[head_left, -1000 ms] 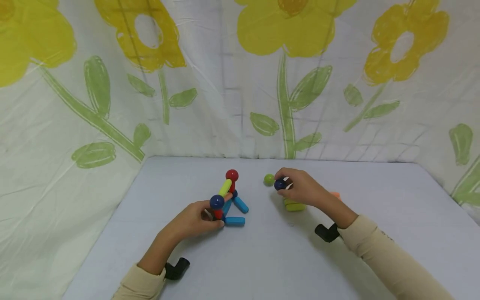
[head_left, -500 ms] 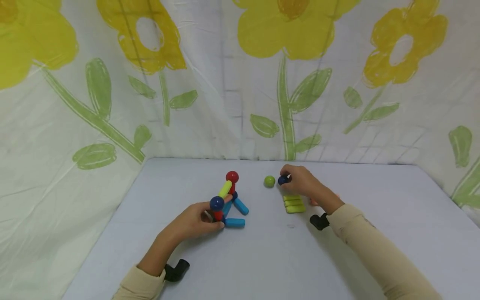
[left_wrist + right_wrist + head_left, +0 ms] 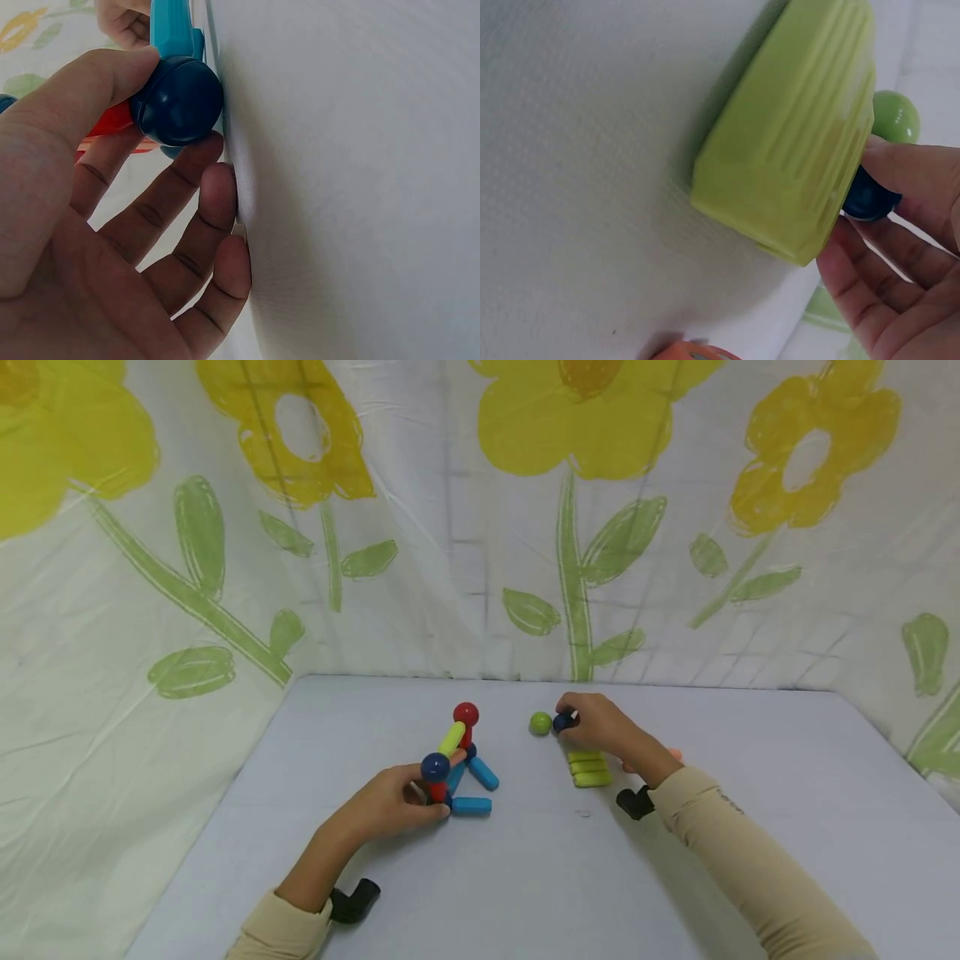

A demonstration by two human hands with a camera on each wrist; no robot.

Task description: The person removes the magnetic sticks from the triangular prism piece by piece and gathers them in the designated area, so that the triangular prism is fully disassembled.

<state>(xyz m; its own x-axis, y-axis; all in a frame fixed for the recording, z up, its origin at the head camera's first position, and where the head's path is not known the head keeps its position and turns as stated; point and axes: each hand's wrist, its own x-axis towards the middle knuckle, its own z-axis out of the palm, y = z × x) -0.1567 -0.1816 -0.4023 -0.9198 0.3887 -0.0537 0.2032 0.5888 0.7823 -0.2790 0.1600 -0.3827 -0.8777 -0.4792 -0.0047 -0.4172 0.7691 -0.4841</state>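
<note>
On the left of the table stands a magnetic stick-and-ball structure with a red ball [image 3: 466, 714], a dark blue ball [image 3: 435, 767] on top of a red stick, a yellow-green stick [image 3: 452, 739] between them and blue sticks [image 3: 472, 806] at the base. My left hand [image 3: 386, 802] grips its near corner; in the left wrist view thumb and fingers are round a lower dark blue ball [image 3: 180, 101]. My right hand [image 3: 600, 724] pinches another dark blue ball [image 3: 561, 722] at the table, just right of a green ball [image 3: 540, 723]. In the right wrist view that blue ball [image 3: 870, 196] is partly hidden.
Several yellow-green sticks [image 3: 588, 769] lie side by side in front of my right hand. Orange pieces [image 3: 675, 753] lie partly behind the right wrist. A flower-patterned cloth [image 3: 420, 568] hangs along the table's back edge.
My right hand first moved back and right with the blue ball, lowering it to the table, then shifted slightly left toward the green ball. The left hand and structure stayed in place.
</note>
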